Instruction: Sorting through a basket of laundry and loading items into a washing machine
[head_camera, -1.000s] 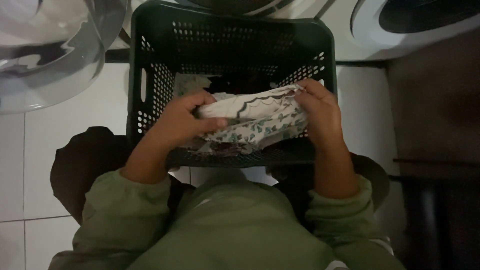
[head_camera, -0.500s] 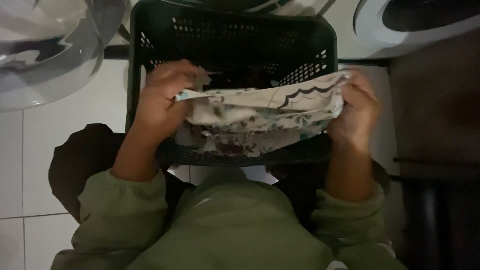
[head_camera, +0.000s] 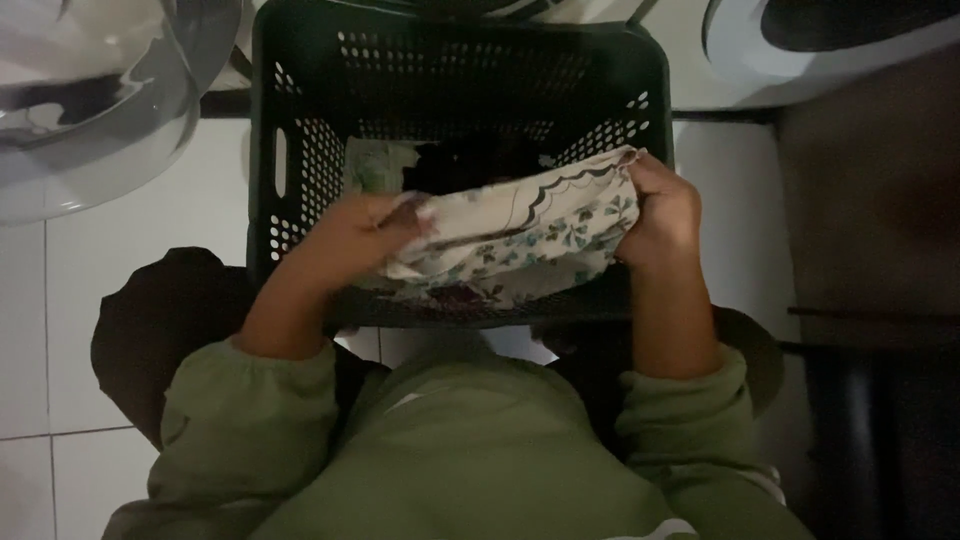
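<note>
1. A cream cotton cloth with a small floral print and a dark scalloped border is stretched between both hands, just above the near rim of a dark green perforated plastic laundry basket.
2. The left hand has its grip closed on the cloth's left end, over the basket's near-left corner.
3. The right hand has its grip closed on the cloth's right end, bunched at the basket's right wall.
4. Dark clothes lie inside the basket, beyond the cloth (details too dim to tell).
5. A clear round washer door stands left of the basket, over white floor tiles.
</note>
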